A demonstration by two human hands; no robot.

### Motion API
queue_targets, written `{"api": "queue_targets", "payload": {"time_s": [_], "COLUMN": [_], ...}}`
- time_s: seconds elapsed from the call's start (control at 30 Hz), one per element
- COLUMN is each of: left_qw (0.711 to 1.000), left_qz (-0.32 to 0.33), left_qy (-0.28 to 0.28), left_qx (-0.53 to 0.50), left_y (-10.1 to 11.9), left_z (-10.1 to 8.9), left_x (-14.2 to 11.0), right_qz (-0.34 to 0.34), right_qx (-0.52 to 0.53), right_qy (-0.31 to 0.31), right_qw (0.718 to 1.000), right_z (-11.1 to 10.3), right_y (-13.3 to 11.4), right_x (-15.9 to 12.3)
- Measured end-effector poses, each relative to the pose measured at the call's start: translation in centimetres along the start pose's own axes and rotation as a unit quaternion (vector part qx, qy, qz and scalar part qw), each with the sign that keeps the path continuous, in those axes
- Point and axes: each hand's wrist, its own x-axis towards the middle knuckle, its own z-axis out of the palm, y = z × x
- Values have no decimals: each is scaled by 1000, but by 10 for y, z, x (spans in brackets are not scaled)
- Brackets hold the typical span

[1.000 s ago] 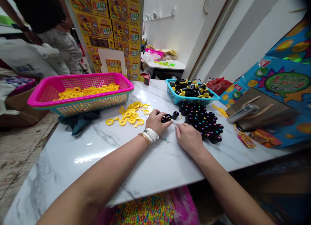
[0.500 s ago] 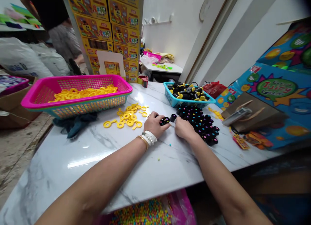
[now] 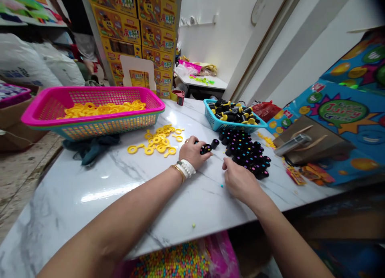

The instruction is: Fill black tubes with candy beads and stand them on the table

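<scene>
My left hand [image 3: 194, 154] curls around a few small black cups [image 3: 206, 149] with coloured balls in their tops, standing on the white marbled table [image 3: 120, 214]. One more black cup [image 3: 214, 144] stands just beyond its fingers. My right hand [image 3: 240, 181] is closed, thumb and index finger together, just in front of a dense group of black cups [image 3: 245, 152] topped with coloured balls; what it holds, if anything, is hidden. A loose blue ball [image 3: 221, 186] lies left of the right hand, and a yellow-green ball [image 3: 193, 225] lies close to the front edge.
Yellow ring-shaped pieces [image 3: 161, 141] lie in a loose pile left of my left hand. Behind them stands a pink basket [image 3: 33, 109] of similar pieces. A blue basket [image 3: 231, 127] holds black-and-yellow parts. Below the table edge sits a tub of coloured balls [image 3: 171, 262]. Printed boxes [image 3: 343, 121] stand right.
My right hand has drawn back toward me and to the right, away from the lone black cup. Both loose balls have shifted nearer the front edge. My left hand stays around its cups.
</scene>
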Motion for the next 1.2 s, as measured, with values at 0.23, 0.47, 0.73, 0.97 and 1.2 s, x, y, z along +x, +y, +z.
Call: {"api": "queue_targets", "payload": {"time_s": [0.23,0.47,0.73,0.97,1.2], "left_qw": [1000,999,999,1000,1000], "left_qz": [4,1,6,2,10], "left_qy": [-12,-30,-27,-16,-21], "left_qx": [17,21,24,21,18], "left_y": [4,7,5,1,3], "left_z": [-3,-4,-2,-4,-2], "left_x": [0,2,4,2,3], "right_qz": [-10,-17,-22,-144,-110], "right_qx": [-20,106,260,332,142], "right_qy": [27,135,261,290,227], "right_qw": [999,985,929,886,957], "right_z": [4,17,84,64,91], "right_y": [-7,22,29,-6,24], "right_x": [32,3,-90,-95,-108]}}
